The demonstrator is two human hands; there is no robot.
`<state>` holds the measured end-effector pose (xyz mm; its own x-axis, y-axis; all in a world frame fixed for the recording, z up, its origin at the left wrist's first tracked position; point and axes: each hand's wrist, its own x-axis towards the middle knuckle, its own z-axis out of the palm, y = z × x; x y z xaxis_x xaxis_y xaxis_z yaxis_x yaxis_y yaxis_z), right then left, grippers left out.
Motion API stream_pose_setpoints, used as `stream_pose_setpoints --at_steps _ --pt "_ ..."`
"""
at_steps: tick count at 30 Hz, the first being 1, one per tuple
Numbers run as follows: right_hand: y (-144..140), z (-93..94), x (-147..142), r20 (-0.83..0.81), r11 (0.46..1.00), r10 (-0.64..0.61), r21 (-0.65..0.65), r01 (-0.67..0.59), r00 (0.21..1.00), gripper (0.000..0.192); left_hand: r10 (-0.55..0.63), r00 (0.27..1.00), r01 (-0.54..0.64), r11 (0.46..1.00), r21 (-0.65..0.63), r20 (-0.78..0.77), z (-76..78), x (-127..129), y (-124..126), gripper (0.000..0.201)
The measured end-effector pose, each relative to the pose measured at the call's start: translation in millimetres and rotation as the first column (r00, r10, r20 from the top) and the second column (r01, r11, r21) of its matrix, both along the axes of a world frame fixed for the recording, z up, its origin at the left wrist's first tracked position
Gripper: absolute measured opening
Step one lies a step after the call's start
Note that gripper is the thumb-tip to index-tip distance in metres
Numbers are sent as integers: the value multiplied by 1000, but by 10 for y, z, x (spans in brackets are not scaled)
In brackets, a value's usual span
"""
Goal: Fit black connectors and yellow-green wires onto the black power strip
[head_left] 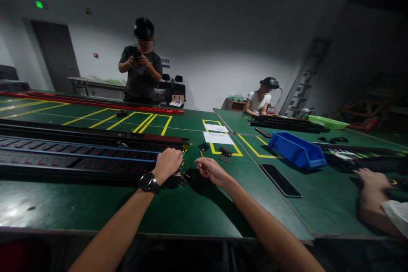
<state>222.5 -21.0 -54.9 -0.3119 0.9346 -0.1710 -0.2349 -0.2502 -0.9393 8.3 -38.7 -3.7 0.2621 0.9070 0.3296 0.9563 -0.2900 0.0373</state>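
My left hand point(168, 163), with a dark watch on its wrist, lies over the right end of a long black rail assembly point(79, 162). Its fingers curl downward, and what they grip is hidden. Green and yellow wires point(184, 153) stick out beside its knuckles. Just to the right, my right hand point(211, 171) is held above the table with thumb and fingers pinched together. Anything in that pinch is too small to make out. Below and between the hands sit small dark connector parts point(184, 178). Beyond my right hand are a small black part point(204, 146) and a black bracket point(225, 154).
On the green table point(204, 216) lie white paper sheets point(218, 137), a phone point(280, 180) and a blue bin point(298, 151). A co-worker's hand point(372, 178) reaches in at right. Two people are across the table: one standing point(142, 72), one farther right point(259, 102).
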Motion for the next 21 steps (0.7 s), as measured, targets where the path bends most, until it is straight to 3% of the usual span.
stream_pose_setpoints --at_steps 7,13,21 --pt "9 -28 -7 22 999 19 28 -20 1000 18 -24 1000 24 1000 -6 -1 -36 -13 44 37" --pt "-19 5 -21 74 999 7 31 -10 997 16 -159 987 159 987 16 -22 -15 16 25 39" --pt "-35 32 -28 96 999 8 52 -13 995 19 -170 985 169 985 40 15 -42 -9 43 25"
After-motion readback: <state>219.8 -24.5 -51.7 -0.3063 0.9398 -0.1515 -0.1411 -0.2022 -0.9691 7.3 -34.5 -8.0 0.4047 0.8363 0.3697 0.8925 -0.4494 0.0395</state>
